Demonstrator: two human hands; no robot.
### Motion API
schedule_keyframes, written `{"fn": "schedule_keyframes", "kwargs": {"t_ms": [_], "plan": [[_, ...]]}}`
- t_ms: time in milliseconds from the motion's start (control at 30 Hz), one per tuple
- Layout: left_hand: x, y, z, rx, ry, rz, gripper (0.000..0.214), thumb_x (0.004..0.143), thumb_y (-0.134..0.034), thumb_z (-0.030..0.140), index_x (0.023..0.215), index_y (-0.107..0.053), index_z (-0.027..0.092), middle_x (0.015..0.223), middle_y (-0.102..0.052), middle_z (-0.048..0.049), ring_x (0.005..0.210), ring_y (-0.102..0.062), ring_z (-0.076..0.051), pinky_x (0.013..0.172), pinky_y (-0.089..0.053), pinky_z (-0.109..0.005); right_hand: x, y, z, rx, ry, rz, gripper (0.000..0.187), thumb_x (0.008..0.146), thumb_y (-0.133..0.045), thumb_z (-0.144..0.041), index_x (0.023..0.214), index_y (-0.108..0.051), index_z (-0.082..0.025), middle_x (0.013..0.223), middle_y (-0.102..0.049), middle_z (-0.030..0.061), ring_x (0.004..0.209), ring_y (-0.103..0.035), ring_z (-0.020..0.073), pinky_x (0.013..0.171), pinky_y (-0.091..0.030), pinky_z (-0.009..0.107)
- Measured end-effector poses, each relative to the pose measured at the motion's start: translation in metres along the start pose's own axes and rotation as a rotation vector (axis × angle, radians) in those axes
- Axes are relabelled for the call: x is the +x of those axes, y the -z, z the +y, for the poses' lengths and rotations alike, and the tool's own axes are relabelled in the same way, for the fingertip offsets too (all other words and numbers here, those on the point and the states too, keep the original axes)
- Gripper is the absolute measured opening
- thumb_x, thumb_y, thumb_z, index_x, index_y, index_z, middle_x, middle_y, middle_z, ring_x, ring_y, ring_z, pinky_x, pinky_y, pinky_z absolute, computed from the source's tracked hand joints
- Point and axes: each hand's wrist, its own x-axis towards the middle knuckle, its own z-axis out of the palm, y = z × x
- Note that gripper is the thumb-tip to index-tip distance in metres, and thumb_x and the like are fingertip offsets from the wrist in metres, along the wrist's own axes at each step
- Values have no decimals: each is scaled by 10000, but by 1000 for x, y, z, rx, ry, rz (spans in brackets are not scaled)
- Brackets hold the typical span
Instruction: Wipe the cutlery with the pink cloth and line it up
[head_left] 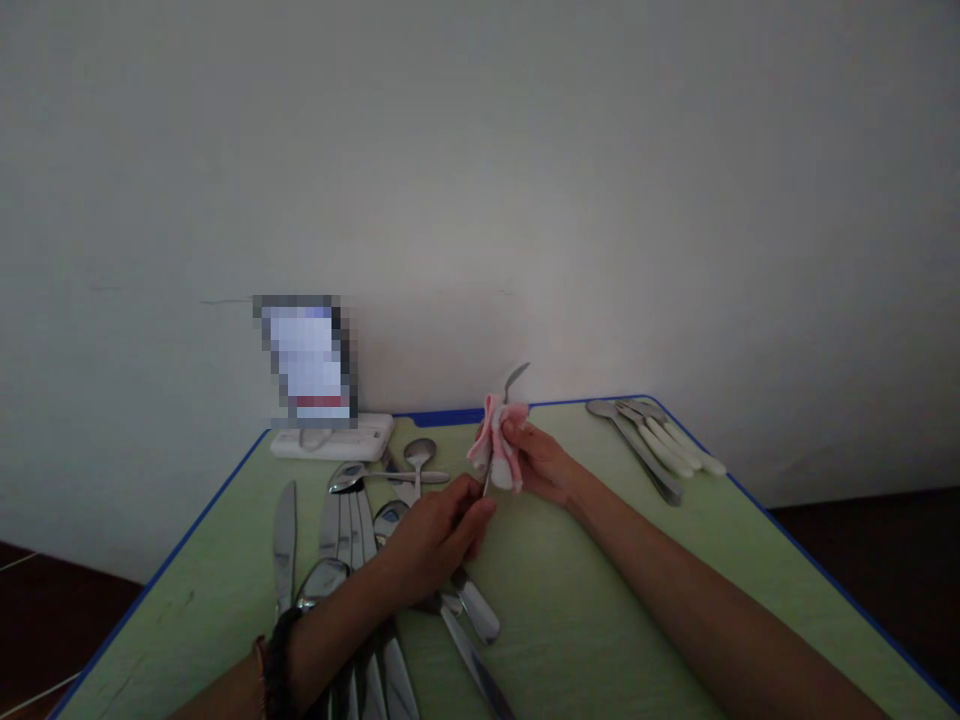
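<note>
My left hand (442,535) is closed around the lower handle of a slim metal piece of cutlery (514,376), held upright above the table. Its curved head shows edge-on, so whether it is a spoon or a fork I cannot tell. My right hand (544,460) pinches a pink and white cloth (496,440) folded around the middle of that same piece. Beneath my left forearm lies a pile of metal cutlery: a small spoon (420,455), a table knife (285,540), a larger spoon (322,580) and several handles, partly hidden by the arm.
At the table's far right lie a long metal spoon (637,455) and several white-handled utensils (675,450). A lit, blurred-out phone (307,360) leans at the back left above a white device (337,440). The green table (585,600) with blue edging meets a plain wall (600,200).
</note>
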Motion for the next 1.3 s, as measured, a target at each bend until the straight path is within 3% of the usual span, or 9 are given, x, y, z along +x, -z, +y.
{"fn": "schedule_keyframes", "kwargs": {"t_ms": [267,433,667,867,1100,1300], "plan": [[4,-1,-4,40,86,111,388,895,-338,412,600,-479,202,489,-566,35,447,-504,-115,519,-372,-222,-3,-5,0,-265,-20,-180,239,643,-724,-341,704,-625,-132,620,-628,-6,512,-539,82,463,-403,183],[4,-2,-2,54,85,125,447,900,-321,425,570,-517,198,479,-581,23,438,-522,-117,515,-386,-218,-3,-4,-1,-441,-52,-269,224,731,-644,-348,719,-632,-125,544,-606,-16,377,-489,63,403,-370,181],[4,-4,-5,-65,71,116,560,919,-209,480,661,-597,171,576,-643,-23,484,-557,-130,522,-413,-232,-2,0,0,-212,-4,-208,282,648,-723,-371,810,-661,-149,653,-650,0,539,-563,90,519,-432,197],[3,-4,-4,-225,66,75,471,911,-228,501,731,-527,185,608,-642,-11,478,-548,-130,461,-395,-230,-4,1,-2,-217,-77,-241,311,620,-744,-363,820,-671,-137,682,-648,4,594,-570,94,586,-443,204],[4,-3,-1,-156,17,52,366,912,-284,428,736,-498,188,594,-610,1,506,-549,-131,527,-424,-227,-3,3,0,-257,-58,-254,266,673,-706,-362,828,-669,-149,666,-634,-5,584,-553,87,578,-427,198],[4,-2,0,-139,31,54,295,900,-328,394,769,-493,188,592,-607,14,505,-549,-128,511,-409,-214,-4,1,-2,-236,-54,-223,308,614,-746,-377,791,-667,-136,702,-638,3,643,-564,98,640,-432,214]]}}
